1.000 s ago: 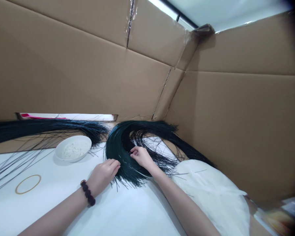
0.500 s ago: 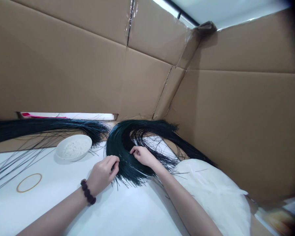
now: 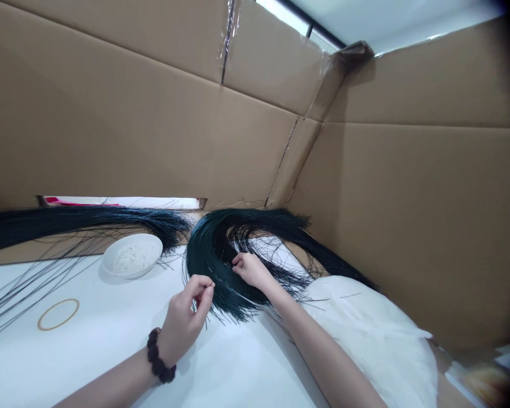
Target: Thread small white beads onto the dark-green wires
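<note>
A curved bundle of thin dark green strands (image 3: 215,266) lies on the white table (image 3: 89,362) in front of me. My left hand (image 3: 186,320), with a dark bead bracelet on the wrist, is lifted just left of the bundle's cut ends, thumb and fingers pinched on a thin strand. My right hand (image 3: 250,269) rests on the bundle's inner side, fingers curled and pressed into the strands.
A white bowl (image 3: 132,256) of pale grains stands at the back left. A second long strand bundle (image 3: 76,221) stretches leftward behind it. A tan rubber band (image 3: 58,314) lies on the left. A white cloth pad (image 3: 365,328) sits at the right. Cardboard walls (image 3: 365,170) enclose the space.
My left hand has lifted off the bundle's ends, drawn back toward me and closed into a pinch. My right hand has hardly moved.
</note>
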A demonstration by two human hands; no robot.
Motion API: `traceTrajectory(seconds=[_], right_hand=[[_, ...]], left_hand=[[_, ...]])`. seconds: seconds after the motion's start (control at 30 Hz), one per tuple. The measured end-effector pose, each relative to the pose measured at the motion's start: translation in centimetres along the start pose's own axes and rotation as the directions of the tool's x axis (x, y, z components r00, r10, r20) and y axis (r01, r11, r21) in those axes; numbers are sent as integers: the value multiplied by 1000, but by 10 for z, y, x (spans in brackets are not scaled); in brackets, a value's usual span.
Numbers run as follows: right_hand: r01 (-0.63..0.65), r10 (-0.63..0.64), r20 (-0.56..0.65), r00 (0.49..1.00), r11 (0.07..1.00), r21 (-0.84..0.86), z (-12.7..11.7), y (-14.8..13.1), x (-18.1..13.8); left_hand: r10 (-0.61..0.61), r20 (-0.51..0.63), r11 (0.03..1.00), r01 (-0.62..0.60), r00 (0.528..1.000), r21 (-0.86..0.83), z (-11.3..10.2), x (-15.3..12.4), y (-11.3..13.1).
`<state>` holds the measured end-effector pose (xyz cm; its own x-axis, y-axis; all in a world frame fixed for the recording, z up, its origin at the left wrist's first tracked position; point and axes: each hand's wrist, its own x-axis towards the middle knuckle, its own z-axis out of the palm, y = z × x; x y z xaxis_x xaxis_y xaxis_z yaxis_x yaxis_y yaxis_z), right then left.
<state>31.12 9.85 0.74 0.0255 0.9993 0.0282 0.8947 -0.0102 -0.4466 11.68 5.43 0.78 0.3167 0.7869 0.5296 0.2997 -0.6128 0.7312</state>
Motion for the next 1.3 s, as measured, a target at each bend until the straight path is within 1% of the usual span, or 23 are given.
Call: traceTrajectory(seconds=[0.13, 0.23, 0.3, 0.37, 0.43, 0.47, 0.5, 0.53, 0.57, 0.6, 0.67, 0.73, 0.8, 0.9, 1.0, 1.1, 1.2, 1.3], right_hand=[[-45, 45, 0, 999, 996, -75, -11, -7, -4], [-57, 52, -37, 998, 990, -128, -21, -15, -11], [-34, 27, -55, 998, 989, -141, -27, -24, -18], [15, -22, -50, 998, 990, -138, -33, -35, -27], [99, -102, -16, 995, 990, -103, -36, -48, -37], [159, -158, 23, 987, 986, -57, -38, -55, -42], [237, -240, 85, 967, 970, 45, -39, -61, -47], [285, -308, 144, 940, 945, 163, -40, -66, -51], [305, -365, 193, 911, 910, 282, -41, -70, -54], [296, -407, 227, 885, 867, 401, -42, -74, -56], [209, -449, 269, 852, 763, 612, -43, -77, -58], [102, -481, 280, 831, 626, 773, -44, -77, -56], [36, -503, 255, 826, 498, 866, -44, -75, -53], [-6, -491, 199, 848, 367, 930, -41, -73, -49], [-68, -439, 168, 883, 235, 970, -36, -73, -45], [-108, -382, 140, 913, 105, 989, -32, -73, -43], [-110, -325, 109, 939, 17, 994, -32, -73, -41], [-104, -260, 86, 962, -55, 993, -33, -73, -40]], left_hand=[[-52, -10, 998, 52, 999, -46, -2, 2, -1], [-87, -72, 994, 82, 994, -65, -3, 6, -5], [-83, -122, 995, 76, 989, -58, -3, 9, -8], [-50, -178, 998, 43, 983, -42, -4, 11, -9], [-3, -212, 999, -5, 977, -39, -4, 12, -10], [20, -212, 998, -31, 977, -47, -4, 12, -10], [39, -195, 997, -52, 980, -60, -4, 12, -9], [57, -164, 995, -70, 985, -78, -4, 11, -8], [70, -127, 991, -83, 989, -101, -4, 10, -7], [77, -95, 987, -89, 993, -130, -4, 8, -6], [67, -57, 980, -77, 996, -183, -4, 6, -3], [37, -67, 979, -50, 997, -196, -5, 4, -1], [24, -89, 984, -39, 996, -171, -7, 3, 1], [18, -106, 991, -32, 994, -129, -10, 5, 2], [-22, -173, 991, -1, 985, -135, -15, 11, 6], [-79, -272, 967, 7, 959, -254, -24, 21, 14], [-139, -362, 934, 1, 922, -357, -36, 29, 26], [-187, -389, 905, 4, 902, -426, -44, 33, 35]])
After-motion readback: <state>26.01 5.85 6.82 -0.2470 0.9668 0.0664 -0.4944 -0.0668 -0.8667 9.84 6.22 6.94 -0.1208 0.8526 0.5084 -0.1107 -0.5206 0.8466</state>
